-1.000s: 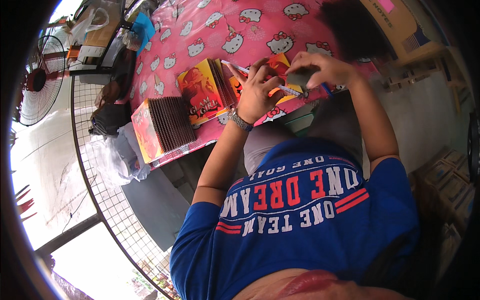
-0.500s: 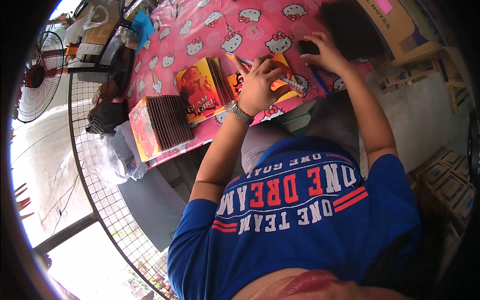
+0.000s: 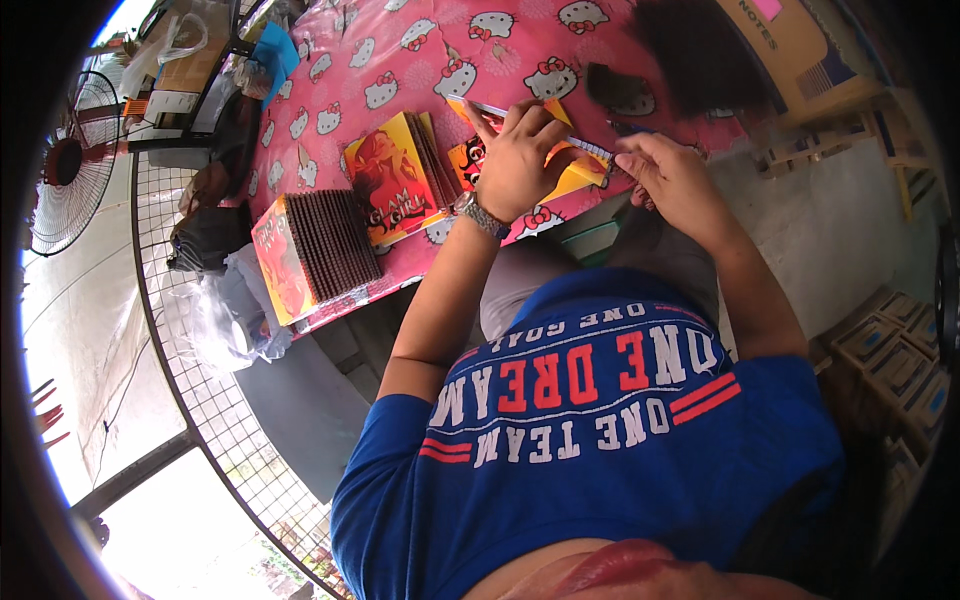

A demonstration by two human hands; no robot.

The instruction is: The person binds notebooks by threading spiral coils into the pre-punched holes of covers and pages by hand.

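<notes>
yellow-and-red booklet [image 3: 582, 179] lies near the table's front edge, partly hidden under the person's left hand [image 3: 519, 164]. a pale narrow strip [image 3: 593, 149] crosses it at a slant; ruler or paper edge, can't tell. left fingers are spread over both, palm down, looks like pressing, not wrapped round anything. right hand [image 3: 672, 180] is just beside the strip's right end, fingers bent close together; can't tell if they hold anything.

handling guess: booklet light, bendy, cover maybe slick, corners crease easily; best hold is flat fingers on the cover or a pinch at a free edge.

left of it, booklet pile [image 3: 388, 183] on the table, then dark-edged stack [image 3: 290, 255] at the corner. dark block [image 3: 613, 88] beyond the right hand. pink tablecloth [image 3: 520, 72] under all. cardboard box [image 3: 785, 70] far right, fan [image 3: 72, 165] far left.
</notes>
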